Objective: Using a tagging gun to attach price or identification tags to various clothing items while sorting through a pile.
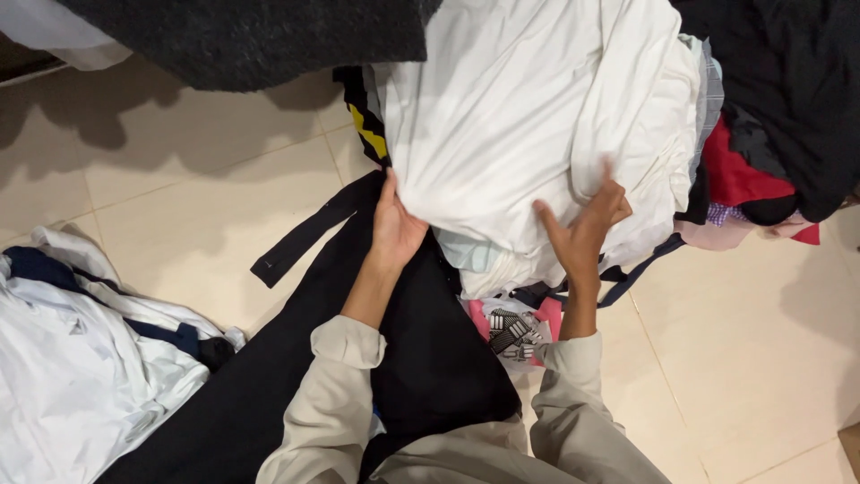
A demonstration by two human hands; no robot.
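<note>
1. Head view — white garment: a large, smooth woven cloth, softly creased, topmost on a heap of clothes at the upper centre of the frame; its lower edge bunches into folds.
2. Left hand: pressed to the lower left edge of the white garment, fingers curled into the fabric and pinching a gather of it; beige sleeve rolled at the forearm.
3. Right hand: fingers spread and open, tips resting on the garment's lower right folds, thumb held apart — no cloth pinched.
4. Black cloth: matte and flat, lying beneath the forearms, with a long strap trailing onto the tiles.
5. Grey knit: coarse and nubbly, at the upper left.
6. Red cloth: in the heap, right.
7. White-and-navy pile: crumpled, lower left.
8. Floor: glossy cream tiles.
</note>
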